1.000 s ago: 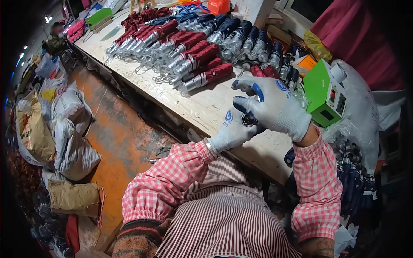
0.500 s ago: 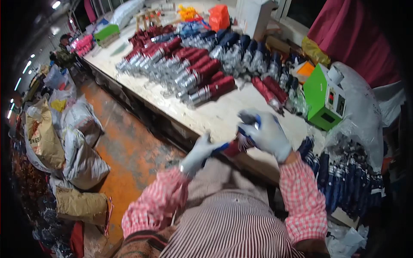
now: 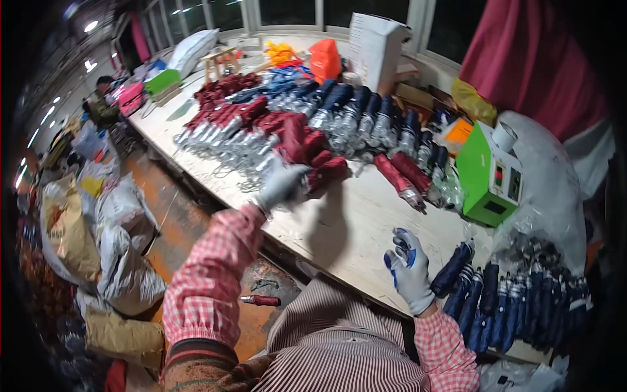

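My left hand (image 3: 284,184), in a white glove and smeared by motion, is over the near edge of a pile of maroon folding umbrellas (image 3: 228,117). Its fingers are closed around a maroon folding umbrella (image 3: 294,138) that stands up above the hand, and its shadow falls on the table. At the table's near edge, my right hand (image 3: 410,269) is raised with its fingers apart and slightly curled, holding nothing. Close to its right lies a navy folding umbrella (image 3: 452,268), against a row of similar ones (image 3: 506,307). Two maroon umbrellas (image 3: 400,179) lie farther up the table.
More navy umbrellas (image 3: 356,111) lie behind the maroon pile. A green box-shaped device (image 3: 482,173) stands at the right, beside a large plastic bag (image 3: 545,183). Stuffed sacks (image 3: 124,255) crowd the floor at left, and a small maroon object (image 3: 261,300) lies below the table edge.
My left hand has moved forward from near my lap to the umbrella pile. My right hand has let go of the maroon item and come down to the right. The view has tilted upward.
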### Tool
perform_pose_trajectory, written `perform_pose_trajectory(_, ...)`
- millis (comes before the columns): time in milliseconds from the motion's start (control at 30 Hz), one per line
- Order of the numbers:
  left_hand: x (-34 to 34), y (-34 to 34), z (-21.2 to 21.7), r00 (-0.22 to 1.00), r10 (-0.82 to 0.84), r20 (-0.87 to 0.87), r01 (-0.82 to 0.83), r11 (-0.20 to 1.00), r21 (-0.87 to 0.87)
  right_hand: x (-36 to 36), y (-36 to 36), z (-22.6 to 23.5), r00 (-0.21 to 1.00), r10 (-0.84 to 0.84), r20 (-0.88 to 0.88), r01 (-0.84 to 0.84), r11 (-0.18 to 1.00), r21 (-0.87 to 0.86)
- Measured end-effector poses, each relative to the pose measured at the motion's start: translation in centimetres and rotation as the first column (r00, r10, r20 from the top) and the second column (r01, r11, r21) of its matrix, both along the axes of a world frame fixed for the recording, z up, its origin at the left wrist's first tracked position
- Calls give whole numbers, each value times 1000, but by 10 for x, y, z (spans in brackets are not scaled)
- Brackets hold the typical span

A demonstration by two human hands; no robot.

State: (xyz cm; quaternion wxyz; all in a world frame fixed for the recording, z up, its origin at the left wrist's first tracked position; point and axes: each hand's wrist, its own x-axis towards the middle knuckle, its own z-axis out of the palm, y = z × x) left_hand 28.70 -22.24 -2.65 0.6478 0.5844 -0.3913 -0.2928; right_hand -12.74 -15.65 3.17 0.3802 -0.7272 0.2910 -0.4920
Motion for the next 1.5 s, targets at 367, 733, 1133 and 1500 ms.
perform_pose_trajectory(367,17,-71,1,281,136,950,-357,934,-28,-70,-200,-101,644,-360,-674,460,887,-34)
perform_pose_trajectory(733,-215,190,-52,589,-286,756,251,954,165,-57,-270,-169,295,-432,-852,453,849,-273)
perform_pose_trajectory(1133,-326,154,25,-137,-629,766,604,559,567,-140,89,-39,765,185,-617,134,891,433)
perform_pose_trajectory(1500,-339,125,30,-176,-607,775,608,552,571,-298,79,6,713,238,-660,176,850,497)
